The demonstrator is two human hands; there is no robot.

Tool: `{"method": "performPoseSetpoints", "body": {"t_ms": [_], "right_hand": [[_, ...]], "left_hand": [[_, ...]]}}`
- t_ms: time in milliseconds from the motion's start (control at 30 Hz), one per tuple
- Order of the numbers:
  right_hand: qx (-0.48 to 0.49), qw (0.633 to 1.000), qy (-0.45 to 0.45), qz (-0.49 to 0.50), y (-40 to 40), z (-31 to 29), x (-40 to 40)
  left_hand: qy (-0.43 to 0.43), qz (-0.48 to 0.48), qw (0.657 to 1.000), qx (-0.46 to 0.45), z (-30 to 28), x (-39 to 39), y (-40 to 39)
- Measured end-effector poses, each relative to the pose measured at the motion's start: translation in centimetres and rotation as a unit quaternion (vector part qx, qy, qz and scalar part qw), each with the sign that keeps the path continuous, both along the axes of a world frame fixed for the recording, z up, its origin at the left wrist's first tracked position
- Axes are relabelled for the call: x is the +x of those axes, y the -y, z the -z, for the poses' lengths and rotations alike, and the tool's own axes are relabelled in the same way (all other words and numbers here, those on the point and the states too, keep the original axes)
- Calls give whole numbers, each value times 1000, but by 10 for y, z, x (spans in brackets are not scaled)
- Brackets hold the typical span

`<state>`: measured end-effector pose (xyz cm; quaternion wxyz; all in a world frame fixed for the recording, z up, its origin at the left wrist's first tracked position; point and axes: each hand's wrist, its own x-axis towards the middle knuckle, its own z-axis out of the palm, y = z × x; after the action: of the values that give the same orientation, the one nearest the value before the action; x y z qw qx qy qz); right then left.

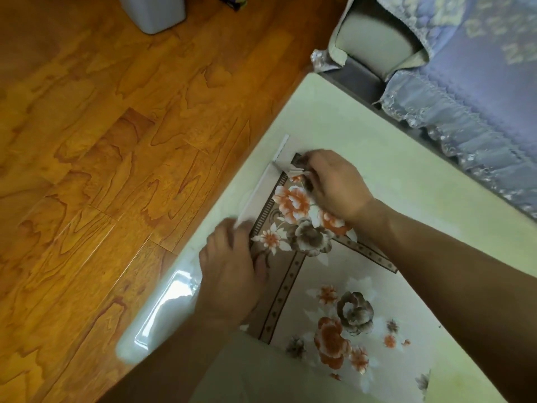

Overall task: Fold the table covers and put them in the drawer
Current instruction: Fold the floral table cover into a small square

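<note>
A floral table cover (328,303) with orange and brown flowers and a brown border lies on the pale glossy table (363,117). Its white underside (261,196) shows along the far left edge, where layers are folded over. My right hand (334,184) pinches the stacked far corner of the cover between thumb and fingers. My left hand (229,271) grips the cover's near left edge, thumb on top and fingers curled under the white layer. The drawer is not in view.
The table's left edge (162,303) runs diagonally beside an orange wooden floor (116,141). A grey bin (157,13) stands on the floor at the top. A sofa with a lilac lace cover (470,82) borders the table at the upper right.
</note>
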<state>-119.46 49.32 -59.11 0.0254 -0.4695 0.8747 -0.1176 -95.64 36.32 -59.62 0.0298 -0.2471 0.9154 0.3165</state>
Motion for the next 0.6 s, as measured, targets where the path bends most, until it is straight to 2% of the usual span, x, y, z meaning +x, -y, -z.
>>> {"method": "performPoseSetpoints", "body": {"t_ms": [67,133,200,300,367,433,500,533,600], "right_hand": [[7,998,32,56,-2,-1,1],[24,988,70,135,7,-3,-11],[42,967,129,217,18,-3,-30],[87,933,212,278,27,5,-53],[85,924,241,283,28,3,-57],[14,925,275,261,22,-12,-50],[-45,906,355,224,3,-32,-39],[-22,890,409,198,-7,-43,-34],[110,844,509,129,-25,-61,-26]], "left_hand": [[-11,-28,999,36,-2,-21,13],[18,-17,998,59,0,-43,25],[53,-7,997,55,1,-60,31],[93,-18,994,51,-2,-69,29],[89,-41,992,85,-4,-68,28],[59,-74,985,142,-3,-67,31],[28,-90,977,193,-4,-70,36],[11,-79,975,205,-4,-73,39],[-19,4,983,182,1,-78,44]]}}
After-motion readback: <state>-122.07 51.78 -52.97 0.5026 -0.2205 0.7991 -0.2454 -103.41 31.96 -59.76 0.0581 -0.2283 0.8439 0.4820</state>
